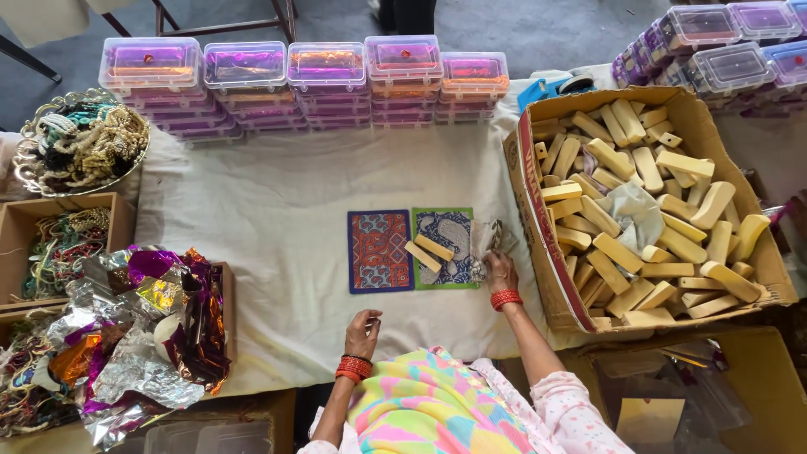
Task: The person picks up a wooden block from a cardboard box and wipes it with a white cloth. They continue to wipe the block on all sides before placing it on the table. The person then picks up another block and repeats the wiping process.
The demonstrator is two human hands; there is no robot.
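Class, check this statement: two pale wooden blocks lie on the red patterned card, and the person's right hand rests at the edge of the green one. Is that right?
Not quite. The head view shows the two pale wooden blocks lying on the green patterned card, not on the red patterned card, which is bare. The right hand does rest at the green card's edge.

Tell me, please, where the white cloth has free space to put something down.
The cloth lies bare between the stacked plastic boxes and the two patterned mats, and leftward toward the foil heap. It is crowded by the right hand, close to the cardboard box.
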